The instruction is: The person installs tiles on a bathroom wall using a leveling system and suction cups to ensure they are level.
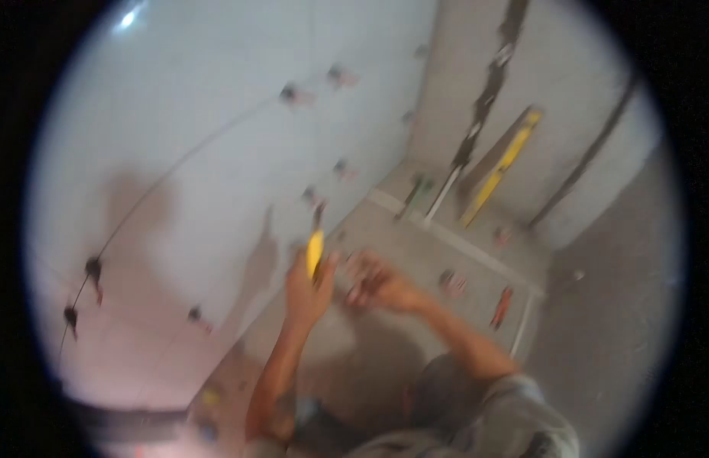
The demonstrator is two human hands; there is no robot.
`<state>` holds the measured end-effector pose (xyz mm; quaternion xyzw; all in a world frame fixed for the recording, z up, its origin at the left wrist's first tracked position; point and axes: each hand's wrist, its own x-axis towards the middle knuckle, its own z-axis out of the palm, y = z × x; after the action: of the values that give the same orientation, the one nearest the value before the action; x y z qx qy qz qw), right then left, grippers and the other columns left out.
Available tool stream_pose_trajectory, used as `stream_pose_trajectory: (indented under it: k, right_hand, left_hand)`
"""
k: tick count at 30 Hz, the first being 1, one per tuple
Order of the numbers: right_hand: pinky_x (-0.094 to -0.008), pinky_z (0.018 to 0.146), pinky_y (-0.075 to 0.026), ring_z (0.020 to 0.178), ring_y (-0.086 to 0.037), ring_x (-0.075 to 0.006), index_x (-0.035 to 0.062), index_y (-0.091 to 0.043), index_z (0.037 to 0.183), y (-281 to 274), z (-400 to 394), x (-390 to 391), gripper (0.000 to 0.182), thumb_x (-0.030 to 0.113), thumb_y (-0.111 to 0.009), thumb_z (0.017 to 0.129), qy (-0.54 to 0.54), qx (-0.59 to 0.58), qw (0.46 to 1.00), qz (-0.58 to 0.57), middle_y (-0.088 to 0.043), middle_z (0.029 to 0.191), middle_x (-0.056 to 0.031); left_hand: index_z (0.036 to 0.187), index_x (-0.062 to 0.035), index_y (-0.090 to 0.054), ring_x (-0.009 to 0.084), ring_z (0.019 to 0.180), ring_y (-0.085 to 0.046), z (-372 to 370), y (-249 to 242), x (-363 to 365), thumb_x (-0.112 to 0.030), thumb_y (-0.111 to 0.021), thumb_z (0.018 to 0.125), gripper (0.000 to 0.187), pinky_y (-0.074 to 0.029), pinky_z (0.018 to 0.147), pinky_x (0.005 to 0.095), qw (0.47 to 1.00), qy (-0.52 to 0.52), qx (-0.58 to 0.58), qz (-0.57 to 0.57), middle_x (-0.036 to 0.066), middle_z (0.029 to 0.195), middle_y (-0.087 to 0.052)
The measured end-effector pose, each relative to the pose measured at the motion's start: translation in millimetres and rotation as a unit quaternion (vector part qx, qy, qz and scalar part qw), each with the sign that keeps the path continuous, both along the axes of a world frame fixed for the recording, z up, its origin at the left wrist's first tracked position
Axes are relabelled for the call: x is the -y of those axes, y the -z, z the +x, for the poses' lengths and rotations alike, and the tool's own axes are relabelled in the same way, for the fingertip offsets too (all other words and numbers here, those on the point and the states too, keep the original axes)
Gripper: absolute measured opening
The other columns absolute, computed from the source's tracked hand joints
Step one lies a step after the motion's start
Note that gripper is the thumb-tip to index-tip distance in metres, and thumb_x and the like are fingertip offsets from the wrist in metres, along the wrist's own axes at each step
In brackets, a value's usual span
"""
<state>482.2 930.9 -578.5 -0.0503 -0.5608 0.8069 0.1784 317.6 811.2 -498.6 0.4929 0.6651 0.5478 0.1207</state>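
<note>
**Yellow tool up against the tiled wall**

The yellow-handled tool (pixel 315 254) is front and centre, standing nearly upright with a dark tip poking out above it, right where the white tiled wall (pixel 217 137) meets the grey floor (pixel 415 252). The left hand (pixel 307 294) is wrapped around its lower end, fingers curled shut on the handle. Just beside it, the right hand (pixel 381 288) is bunched up with fingers bent; the picture is too blurred to tell whether it pinches anything small, though reddish bits show near the fingertips.

Moving outward: small tile clips (pixel 341 169) dot the joints of the wall, dark and reddish, scattered up and down its face. More of them lie on the floor, with one red clip (pixel 501 307) off beyond the right forearm. A pale strip (pixel 476 256) runs across the floor behind the hands. Farther back, a long yellow spirit level (pixel 501 168) leans tilted in the corner against the bare grey wall (pixel 568 91), next to a dark vertical chase (pixel 488 84) cut into it.
</note>
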Motion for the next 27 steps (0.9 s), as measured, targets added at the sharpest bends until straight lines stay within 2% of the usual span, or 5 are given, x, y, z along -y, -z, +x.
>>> stream_pose_trajectory:
  k: [1,3,11,18,27]
  right_hand:
    - [-0.0255,0.060,-0.048,0.078,-0.062,-0.0149,0.0097,-0.046,0.129,-38,2,5,0.052,-0.006,-0.053,0.079,0.075,0.198,0.975,0.071,-0.057,0.109,-0.0106]
    - [-0.0234,0.057,-0.046,0.071,-0.060,-0.0116,0.0035,-0.051,0.123,-69,8,2,0.041,-0.006,-0.049,0.083,0.135,0.190,0.967,0.102,-0.061,0.095,-0.0094]
    - [-0.0269,0.064,-0.049,0.074,-0.060,-0.0148,-0.0036,-0.057,0.115,-43,25,-26,0.032,-0.006,-0.053,0.084,0.200,0.175,0.948,0.177,-0.059,0.104,-0.0106]
    - [-0.0294,0.064,-0.053,0.076,-0.064,-0.0198,-0.0025,-0.058,0.116,-61,24,-20,0.037,-0.007,-0.057,0.079,0.184,0.181,0.919,0.297,-0.054,0.118,-0.0136]
    - [-0.0283,0.072,-0.047,0.079,-0.056,-0.0171,0.0034,-0.064,0.109,-59,15,-12,0.040,-0.010,-0.054,0.072,0.239,0.189,0.870,0.388,-0.063,0.104,-0.0069]
  left_hand:
    - [0.090,-0.0006,-0.048,0.0335,0.057,-0.054,0,3,3,-0.022,-0.058,0.091,0.023,-0.042,0.054,0.0399,0.999,0.013,0.042,-0.015,0.017,0.065,-0.054]
    - [0.091,-0.0010,-0.047,0.0359,0.057,-0.055,-4,4,7,-0.020,-0.056,0.091,0.021,-0.042,0.053,0.0407,0.999,0.020,-0.006,-0.035,0.018,0.065,-0.055]
    - [0.087,-0.0023,-0.047,0.0412,0.060,-0.060,15,24,4,-0.022,-0.053,0.090,0.021,-0.048,0.054,0.0466,0.951,0.138,-0.256,-0.104,0.020,0.073,-0.060]
    - [0.089,-0.0030,-0.050,0.0392,0.061,-0.062,24,29,-4,-0.026,-0.052,0.092,0.024,-0.049,0.055,0.0476,0.927,0.089,-0.319,-0.178,0.018,0.073,-0.060]
    - [0.094,0.0005,-0.047,0.0387,0.068,-0.065,45,38,-7,-0.020,-0.049,0.092,0.021,-0.053,0.060,0.0468,0.896,0.060,-0.341,-0.279,0.022,0.080,-0.062]
